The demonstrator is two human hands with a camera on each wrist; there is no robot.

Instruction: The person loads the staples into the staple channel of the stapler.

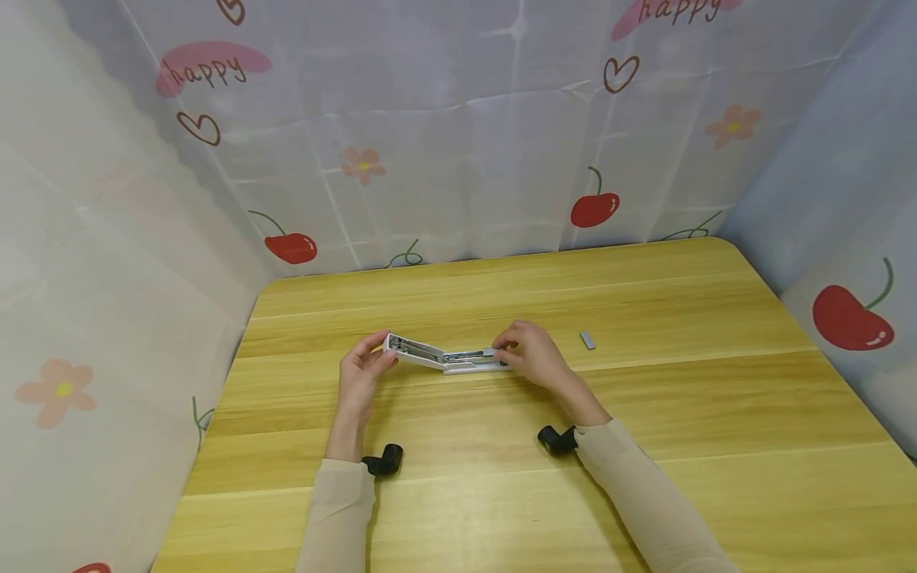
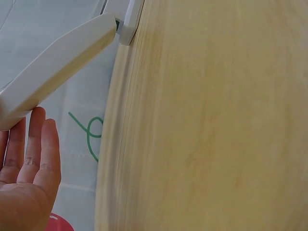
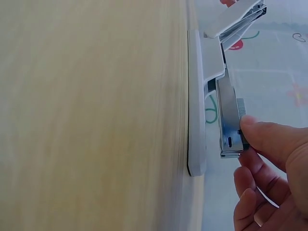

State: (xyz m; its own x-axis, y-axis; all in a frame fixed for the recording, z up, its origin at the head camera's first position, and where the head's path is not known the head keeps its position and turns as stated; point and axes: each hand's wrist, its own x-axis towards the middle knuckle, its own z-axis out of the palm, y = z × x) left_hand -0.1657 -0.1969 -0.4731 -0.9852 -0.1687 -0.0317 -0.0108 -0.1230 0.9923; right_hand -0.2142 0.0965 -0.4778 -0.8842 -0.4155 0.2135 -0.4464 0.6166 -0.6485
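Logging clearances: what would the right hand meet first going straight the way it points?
Likely the metal magazine of the open stapler, just beyond the staple strip the right hand pinches; whether fingertips and magazine touch is unclear.

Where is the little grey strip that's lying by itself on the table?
In the head view, the little grey strip lies on the wooden table, to the right of the open white stapler and the right grip.

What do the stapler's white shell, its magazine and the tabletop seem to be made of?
White shell: probably plastic, semi-gloss; smooth, moulded-looking edges. Magazine: metal, likely steel; polished, with bright reflections. Tabletop: wood or wood-look laminate, satin; streaky grain, soft glare.
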